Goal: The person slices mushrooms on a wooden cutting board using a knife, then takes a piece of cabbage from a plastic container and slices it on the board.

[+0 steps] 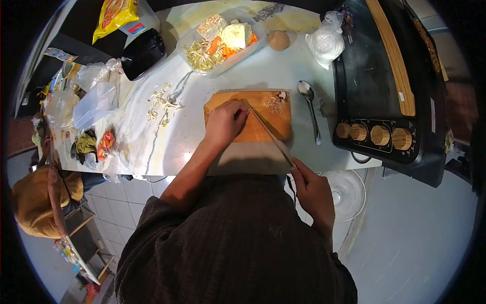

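Bunching its fingers over the cutting board [251,135], the left hand [226,121] perhaps pins an uncut piece; the right hand [314,193] grips the knife [271,135]; chopped bits [274,105] lie on the board's right.

The glossy marble-look table [167,137] is bearing a matt wooden board [276,121], with a shiny metal spoon [311,114] lying at the board's three o'clock.

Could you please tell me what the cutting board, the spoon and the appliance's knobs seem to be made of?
Cutting board: looks like wood, fairly smooth, judging by its warm orange-brown colour.
Spoon: polished metal, probably stainless steel, given its grey, mirror-like highlights.
Knobs: brown and grained like wood, though possibly wood-look plastic.
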### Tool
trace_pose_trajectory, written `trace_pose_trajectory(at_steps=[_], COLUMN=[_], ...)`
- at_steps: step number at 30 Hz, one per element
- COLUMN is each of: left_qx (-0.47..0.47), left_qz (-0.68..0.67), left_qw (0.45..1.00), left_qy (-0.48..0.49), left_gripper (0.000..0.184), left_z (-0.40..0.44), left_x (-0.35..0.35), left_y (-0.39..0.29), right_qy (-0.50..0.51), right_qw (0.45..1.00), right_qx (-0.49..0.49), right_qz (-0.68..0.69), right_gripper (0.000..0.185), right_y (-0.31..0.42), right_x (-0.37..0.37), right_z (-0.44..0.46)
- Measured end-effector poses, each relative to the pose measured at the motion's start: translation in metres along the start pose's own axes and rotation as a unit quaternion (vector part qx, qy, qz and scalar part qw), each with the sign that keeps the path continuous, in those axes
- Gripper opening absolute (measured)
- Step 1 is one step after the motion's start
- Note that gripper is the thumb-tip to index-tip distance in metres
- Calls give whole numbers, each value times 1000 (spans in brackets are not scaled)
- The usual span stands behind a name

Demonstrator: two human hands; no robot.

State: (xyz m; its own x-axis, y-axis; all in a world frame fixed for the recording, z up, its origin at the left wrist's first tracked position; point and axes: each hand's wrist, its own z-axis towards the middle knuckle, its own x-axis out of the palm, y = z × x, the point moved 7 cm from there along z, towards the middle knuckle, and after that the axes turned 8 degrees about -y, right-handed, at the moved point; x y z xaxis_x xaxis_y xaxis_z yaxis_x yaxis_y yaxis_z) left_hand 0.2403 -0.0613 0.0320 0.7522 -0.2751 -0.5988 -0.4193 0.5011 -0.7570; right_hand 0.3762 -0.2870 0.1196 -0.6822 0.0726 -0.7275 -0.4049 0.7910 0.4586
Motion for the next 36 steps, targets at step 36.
trace_pose_trajectory(at_steps=[36], left_qx=[-79], left_qz=[195], left_qw=[974], left_qy=[-89], left_gripper=[24], left_z=[14], left_x=[-188], left_y=[174], right_qy=[-22], right_qw=[999], right_qx=[27], right_qz=[-11], right_gripper=[38], right_y=[-19], right_x=[-16], right_z=[5])
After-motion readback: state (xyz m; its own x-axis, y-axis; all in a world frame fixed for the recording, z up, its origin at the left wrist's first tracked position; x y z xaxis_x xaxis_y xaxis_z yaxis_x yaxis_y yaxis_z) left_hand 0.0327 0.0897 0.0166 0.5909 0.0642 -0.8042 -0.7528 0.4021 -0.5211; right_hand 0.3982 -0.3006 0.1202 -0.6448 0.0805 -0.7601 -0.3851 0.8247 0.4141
